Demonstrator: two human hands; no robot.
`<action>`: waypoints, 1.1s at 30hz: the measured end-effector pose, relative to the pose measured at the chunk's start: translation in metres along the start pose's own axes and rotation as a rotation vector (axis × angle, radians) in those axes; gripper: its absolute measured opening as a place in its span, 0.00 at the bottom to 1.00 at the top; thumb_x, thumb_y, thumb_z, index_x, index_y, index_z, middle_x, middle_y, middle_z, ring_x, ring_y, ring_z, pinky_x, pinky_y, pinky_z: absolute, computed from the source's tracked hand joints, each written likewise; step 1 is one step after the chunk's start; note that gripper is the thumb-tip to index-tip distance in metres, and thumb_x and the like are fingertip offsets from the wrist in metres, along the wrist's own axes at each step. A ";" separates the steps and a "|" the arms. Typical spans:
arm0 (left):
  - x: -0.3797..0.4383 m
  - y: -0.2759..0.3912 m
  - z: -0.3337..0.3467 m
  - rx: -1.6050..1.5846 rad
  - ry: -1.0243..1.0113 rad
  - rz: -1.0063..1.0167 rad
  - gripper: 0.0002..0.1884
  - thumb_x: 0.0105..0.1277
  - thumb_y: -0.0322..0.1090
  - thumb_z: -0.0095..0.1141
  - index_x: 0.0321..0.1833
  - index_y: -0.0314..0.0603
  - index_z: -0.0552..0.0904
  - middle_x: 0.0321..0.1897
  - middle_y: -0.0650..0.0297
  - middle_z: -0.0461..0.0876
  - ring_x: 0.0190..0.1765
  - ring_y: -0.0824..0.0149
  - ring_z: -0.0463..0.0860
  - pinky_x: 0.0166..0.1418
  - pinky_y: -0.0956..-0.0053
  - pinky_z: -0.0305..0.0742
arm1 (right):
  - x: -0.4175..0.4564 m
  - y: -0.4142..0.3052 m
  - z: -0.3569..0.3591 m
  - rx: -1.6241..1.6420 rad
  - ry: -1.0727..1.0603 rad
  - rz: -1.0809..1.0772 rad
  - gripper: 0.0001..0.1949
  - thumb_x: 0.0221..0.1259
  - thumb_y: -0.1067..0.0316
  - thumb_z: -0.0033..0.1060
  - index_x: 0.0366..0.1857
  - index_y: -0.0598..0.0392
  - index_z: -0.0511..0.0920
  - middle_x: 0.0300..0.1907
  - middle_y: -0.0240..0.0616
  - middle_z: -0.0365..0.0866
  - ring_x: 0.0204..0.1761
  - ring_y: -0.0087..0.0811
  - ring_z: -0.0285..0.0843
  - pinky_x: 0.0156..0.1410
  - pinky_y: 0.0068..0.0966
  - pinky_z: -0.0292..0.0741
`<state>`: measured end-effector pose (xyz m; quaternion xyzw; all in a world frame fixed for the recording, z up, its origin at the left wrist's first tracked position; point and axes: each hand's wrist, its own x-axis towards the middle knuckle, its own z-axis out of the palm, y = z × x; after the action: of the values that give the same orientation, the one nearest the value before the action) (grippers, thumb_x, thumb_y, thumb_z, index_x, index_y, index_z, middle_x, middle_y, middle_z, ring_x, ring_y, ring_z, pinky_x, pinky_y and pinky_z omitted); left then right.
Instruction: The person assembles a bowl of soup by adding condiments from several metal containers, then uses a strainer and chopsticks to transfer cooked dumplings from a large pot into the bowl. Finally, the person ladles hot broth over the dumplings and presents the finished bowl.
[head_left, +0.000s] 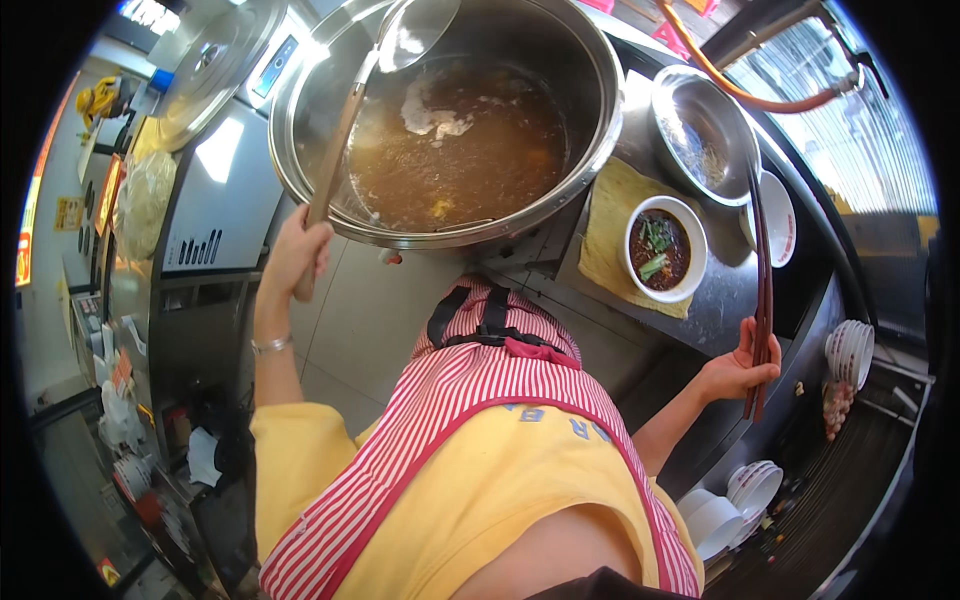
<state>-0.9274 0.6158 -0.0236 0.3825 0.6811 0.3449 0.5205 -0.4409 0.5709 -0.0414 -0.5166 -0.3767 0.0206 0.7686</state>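
My left hand (295, 251) grips the wooden handle of a metal strainer ladle (339, 139); its round head hangs over the far side of a large steel pot (559, 202). Brown broth (480, 172) with pale foam fills the lower part of the pot. In my right hand (739, 371) is a pair of long dark chopsticks (763, 285), pointing away from me past a steel bowl's rim. Left of them, a white bowl (697, 225) of dark sauce with green herbs stands on a folded yellowish cloth (609, 232). The steel bowl (739, 184) behind it holds thin, pale strands.
An empty-looking white bowl (776, 217) sits beside the steel bowl. Stacked white bowls (754, 487) stand at the lower right, another stack (851, 352) farther right. An orange hose (780, 105) curves overhead. A steel cabinet (217, 195) and large round lid (217, 67) are at left.
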 end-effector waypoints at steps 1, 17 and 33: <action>0.019 -0.003 -0.013 0.060 -0.007 -0.036 0.08 0.52 0.30 0.46 0.33 0.34 0.68 0.12 0.67 0.65 0.11 0.77 0.64 0.13 0.83 0.61 | -0.001 -0.002 0.005 -0.016 0.005 0.001 0.22 0.65 0.51 0.27 0.36 0.63 0.67 0.35 0.52 0.74 0.33 0.42 0.78 0.41 0.30 0.79; 0.166 -0.022 0.004 -0.578 -0.398 -0.747 0.06 0.54 0.27 0.41 0.24 0.40 0.59 0.16 0.67 0.62 0.16 0.78 0.63 0.18 0.88 0.64 | -0.022 -0.023 0.027 -0.143 0.029 -0.003 0.21 0.64 0.51 0.30 0.37 0.63 0.68 0.36 0.49 0.74 0.35 0.42 0.78 0.42 0.29 0.79; 0.133 -0.015 0.004 -1.003 -0.560 -0.796 0.16 0.57 0.30 0.42 0.44 0.25 0.58 0.23 0.63 0.63 0.20 0.76 0.65 0.17 0.86 0.64 | -0.020 -0.028 0.030 -0.101 0.014 0.004 0.22 0.64 0.52 0.29 0.36 0.64 0.68 0.34 0.50 0.74 0.33 0.41 0.78 0.41 0.29 0.79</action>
<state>-0.9481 0.7265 -0.0966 -0.1080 0.3684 0.2891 0.8770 -0.4834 0.5734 -0.0246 -0.5557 -0.3710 -0.0006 0.7440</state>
